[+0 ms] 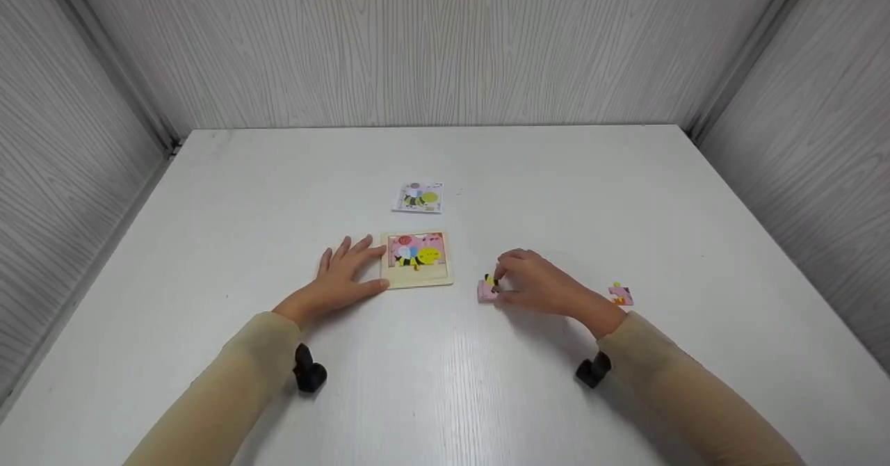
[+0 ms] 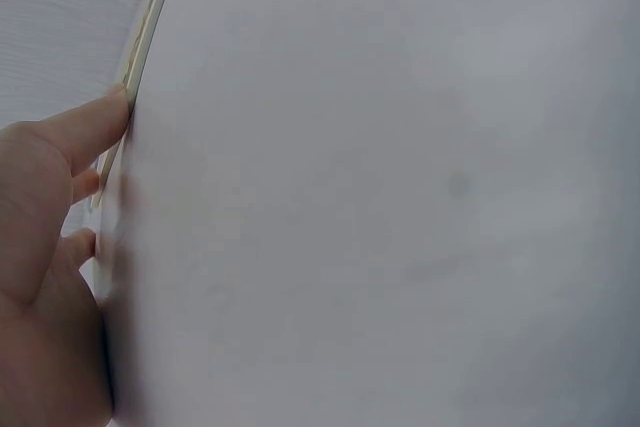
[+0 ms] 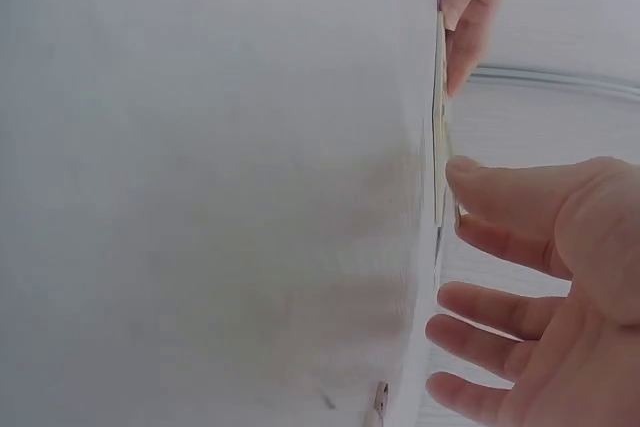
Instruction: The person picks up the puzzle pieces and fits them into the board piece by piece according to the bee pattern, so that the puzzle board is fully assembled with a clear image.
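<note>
Pale wood-grain panels (image 1: 445, 42) rise behind the far edge of the white worktop (image 1: 410, 382) and stand along its left and right edges. The worktop runs out of view toward the person, whose tan sleeves (image 1: 229, 382) come in from the near side.

The left hand (image 1: 334, 282) lies with its fingers extended and spread, gripping nothing; its thumb and forefinger touch the left edge of the puzzle tray (image 1: 425, 277). The right hand (image 1: 542, 285) is partly closed, pinching a puzzle piece (image 1: 486, 291) between thumb and forefinger, with the other fingers apart. Whether that piece touches the worktop cannot be told.

The tray lies flat between the hands, a bee picture filling its upper part, bare wood below. Beyond it, toward the worktop's far edge, lies a smaller bee card (image 1: 419, 198). The pinched piece is just off the tray's lower right corner. A loose pink piece (image 1: 622, 292) lies beside the right wrist, toward the worktop's right edge.
</note>
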Demonstrator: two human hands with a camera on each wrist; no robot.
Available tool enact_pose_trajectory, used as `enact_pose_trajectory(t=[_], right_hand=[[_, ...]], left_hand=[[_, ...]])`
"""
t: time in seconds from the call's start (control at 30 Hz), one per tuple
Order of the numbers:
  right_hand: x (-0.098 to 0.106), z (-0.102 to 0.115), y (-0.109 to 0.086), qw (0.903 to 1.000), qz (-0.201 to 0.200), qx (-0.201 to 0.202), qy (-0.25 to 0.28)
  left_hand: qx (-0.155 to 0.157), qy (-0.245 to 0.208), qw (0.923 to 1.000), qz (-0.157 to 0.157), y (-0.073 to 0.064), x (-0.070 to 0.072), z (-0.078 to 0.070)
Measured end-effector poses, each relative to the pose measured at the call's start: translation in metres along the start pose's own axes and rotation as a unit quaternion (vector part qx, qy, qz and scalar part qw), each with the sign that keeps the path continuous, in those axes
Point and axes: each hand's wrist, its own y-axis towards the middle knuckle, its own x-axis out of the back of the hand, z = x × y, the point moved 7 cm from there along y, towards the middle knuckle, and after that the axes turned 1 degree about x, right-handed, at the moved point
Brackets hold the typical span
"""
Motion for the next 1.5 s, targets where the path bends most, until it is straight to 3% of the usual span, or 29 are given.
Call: enact_pose_trajectory(t=[0.17, 0.53, 0.93, 1.5], right_hand=[[0.003, 0.006, -0.001, 0.9988, -0.009, 0.02, 0.043], [0.003, 0.016, 0.008, 0.9976, -0.022, 0.016, 0.063], [-0.005, 0.031, 0.028, 0.9989, -0.002, 0.002, 0.046], [-0.026, 0.056, 0.067, 0.999, 0.037, -0.003, 0.025]], left_hand=[[0.0, -0.001, 1.0, 0.001, 0.001, -0.001, 0.001], [0.01, 0.009, 0.9999, 0.007, 0.0, 0.0, 0.0], [0.015, 0.004, 0.9999, 0.006, 0.0, 0.0, 0.001], [-0.002, -0.005, 1.0, 0.006, -0.001, 0.002, 0.0]])
